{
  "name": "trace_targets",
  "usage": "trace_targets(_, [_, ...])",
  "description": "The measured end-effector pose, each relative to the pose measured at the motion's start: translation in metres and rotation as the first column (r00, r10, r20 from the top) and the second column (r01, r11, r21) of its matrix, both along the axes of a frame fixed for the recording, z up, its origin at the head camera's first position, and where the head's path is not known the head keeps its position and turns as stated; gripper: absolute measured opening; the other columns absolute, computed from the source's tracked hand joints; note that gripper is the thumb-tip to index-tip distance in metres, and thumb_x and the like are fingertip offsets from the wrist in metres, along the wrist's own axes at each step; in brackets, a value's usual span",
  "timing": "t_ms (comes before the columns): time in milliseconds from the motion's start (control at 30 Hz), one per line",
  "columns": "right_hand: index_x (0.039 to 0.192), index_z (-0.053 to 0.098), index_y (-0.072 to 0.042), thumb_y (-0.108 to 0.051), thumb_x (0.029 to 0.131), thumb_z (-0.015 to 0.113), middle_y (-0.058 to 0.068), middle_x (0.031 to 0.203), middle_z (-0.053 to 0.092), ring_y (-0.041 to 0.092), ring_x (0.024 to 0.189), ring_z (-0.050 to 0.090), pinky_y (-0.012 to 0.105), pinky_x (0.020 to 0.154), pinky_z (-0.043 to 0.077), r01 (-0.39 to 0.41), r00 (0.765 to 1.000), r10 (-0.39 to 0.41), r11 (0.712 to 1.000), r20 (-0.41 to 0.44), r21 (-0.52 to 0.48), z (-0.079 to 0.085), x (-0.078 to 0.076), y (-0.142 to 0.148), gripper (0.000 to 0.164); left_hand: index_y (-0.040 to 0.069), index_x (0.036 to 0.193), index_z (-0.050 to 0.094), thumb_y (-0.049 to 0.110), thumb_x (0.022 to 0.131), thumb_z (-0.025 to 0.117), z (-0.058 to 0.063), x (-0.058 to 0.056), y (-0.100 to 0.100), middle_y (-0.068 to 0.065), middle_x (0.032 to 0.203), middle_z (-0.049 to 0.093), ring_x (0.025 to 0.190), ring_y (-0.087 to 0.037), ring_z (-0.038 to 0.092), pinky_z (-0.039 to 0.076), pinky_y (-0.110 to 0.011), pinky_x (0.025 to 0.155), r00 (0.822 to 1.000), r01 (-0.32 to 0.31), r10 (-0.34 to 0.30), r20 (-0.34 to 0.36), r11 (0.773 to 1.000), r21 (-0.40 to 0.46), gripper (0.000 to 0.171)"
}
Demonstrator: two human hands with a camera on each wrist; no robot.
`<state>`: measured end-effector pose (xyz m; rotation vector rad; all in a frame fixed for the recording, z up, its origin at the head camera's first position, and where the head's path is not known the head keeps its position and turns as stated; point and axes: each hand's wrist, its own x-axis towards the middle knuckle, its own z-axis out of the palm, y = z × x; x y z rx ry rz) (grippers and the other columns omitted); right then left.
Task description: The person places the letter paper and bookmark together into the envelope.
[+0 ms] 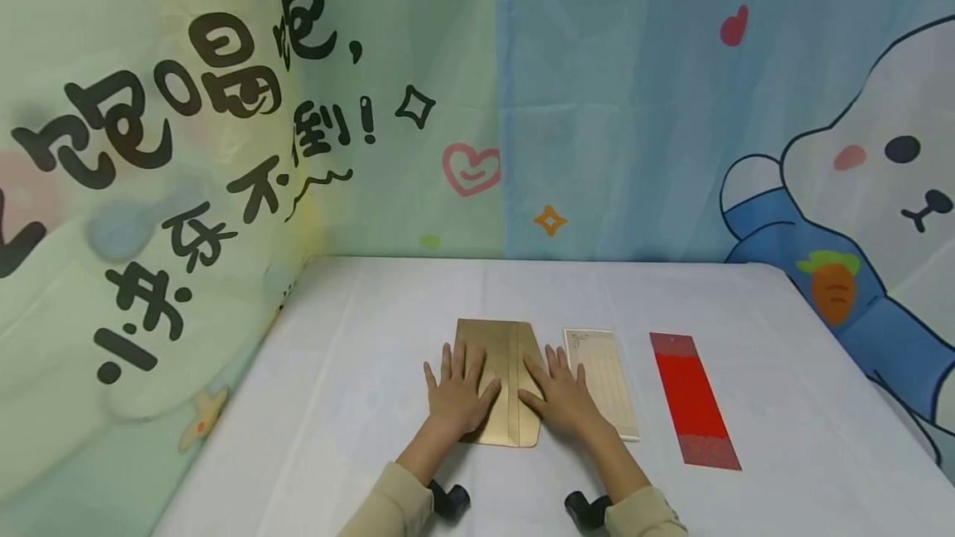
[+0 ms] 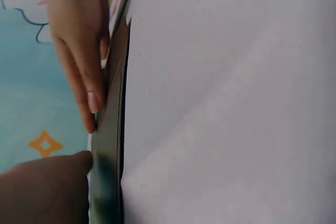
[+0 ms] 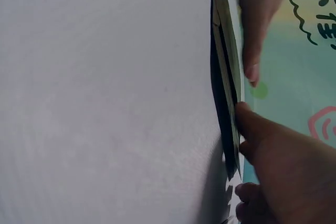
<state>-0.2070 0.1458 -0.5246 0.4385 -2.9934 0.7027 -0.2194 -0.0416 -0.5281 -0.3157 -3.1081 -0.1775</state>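
A flat gold-brown folder-like sheet (image 1: 498, 359) with a raised vertical strip lies on the white table. My left hand (image 1: 458, 400) rests on its left half, fingers spread and straight, thumb toward the strip. On the right part lies my right hand (image 1: 564, 400), also with straight, spread fingers, its outer fingers reaching over the sheet's right edge. In the left wrist view, the sheet (image 2: 110, 135) appears edge-on as thin layers, with the left hand (image 2: 44, 190) at its near end. The right wrist view shows the right hand (image 3: 289, 169) along the sheet's edge.
A cream, lined paper pad (image 1: 608, 384) lies just right of the gold sheet, partly behind the right hand. Farther right is a long red strip (image 1: 694, 404) with patterned ends. Printed curtains (image 1: 597, 106) stand behind and left of the white table (image 1: 358, 371).
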Motion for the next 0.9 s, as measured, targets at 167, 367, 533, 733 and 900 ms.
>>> trace_targets(167, [0.141, 0.038, -0.008, -0.040, 0.091, 0.053, 0.029, 0.144, 0.024, 0.046, 0.133, 0.013, 0.067, 0.098, 0.008, -0.021, 1.000, 0.021, 0.999, 0.015, 0.033, -0.003, 0.001, 0.003, 0.062, 0.025, 0.148, 0.023, 0.059, 0.093, 0.026, -0.008, 0.002, 0.002, -0.011, 0.153, 0.010, 0.138, -0.033, 0.007, 0.010, -0.061, 0.102, 0.999, 0.013, -0.013, 0.035, 1.000, -0.014, 0.065])
trace_targets(367, [0.140, 0.040, -0.005, -0.036, 0.090, 0.054, 0.028, 0.144, 0.026, 0.045, 0.133, 0.016, 0.066, 0.099, 0.010, -0.019, 1.000, 0.019, 1.000, -0.008, 0.003, -0.002, 0.003, 0.008, 0.060, 0.025, 0.148, 0.022, 0.059, 0.093, 0.023, -0.012, 0.003, 0.009, -0.012, 0.153, 0.009, 0.138, -0.034, 0.007, 0.009, -0.061, 0.102, 1.000, 0.025, -0.025, 0.018, 1.000, -0.014, 0.064])
trace_targets(533, [0.138, 0.041, -0.002, -0.033, 0.090, 0.056, 0.030, 0.142, 0.028, 0.047, 0.132, 0.017, 0.064, 0.100, 0.010, -0.017, 1.000, 0.016, 0.998, -0.018, -0.055, -0.001, 0.005, 0.011, 0.059, 0.026, 0.148, 0.022, 0.059, 0.093, 0.022, -0.013, 0.004, 0.011, -0.012, 0.153, 0.009, 0.138, -0.034, 0.007, 0.009, -0.061, 0.102, 1.000, 0.016, -0.016, 0.009, 0.999, -0.030, 0.064])
trace_targets(733, [0.139, 0.041, -0.004, -0.035, 0.090, 0.056, 0.029, 0.141, 0.030, 0.046, 0.132, 0.017, 0.064, 0.100, 0.010, 0.014, 0.999, -0.017, 0.999, -0.049, -0.052, -0.003, 0.007, 0.014, 0.060, 0.026, 0.148, 0.022, 0.059, 0.093, 0.023, -0.013, 0.006, 0.011, -0.011, 0.153, 0.009, 0.138, -0.033, 0.007, 0.008, -0.061, 0.102, 1.000, 0.019, -0.019, 0.010, 1.000, -0.015, 0.064])
trace_targets(900, [0.139, 0.043, -0.008, -0.038, 0.091, 0.053, 0.024, 0.143, 0.030, 0.042, 0.134, 0.018, 0.065, 0.099, 0.008, 0.018, 0.999, -0.020, 0.999, -0.042, -0.029, -0.006, 0.008, 0.016, 0.058, 0.026, 0.148, 0.023, 0.059, 0.093, 0.024, -0.011, 0.007, 0.010, -0.012, 0.153, 0.010, 0.138, -0.034, 0.009, 0.009, -0.062, 0.102, 1.000, 0.024, -0.024, -0.003, 1.000, -0.005, 0.064])
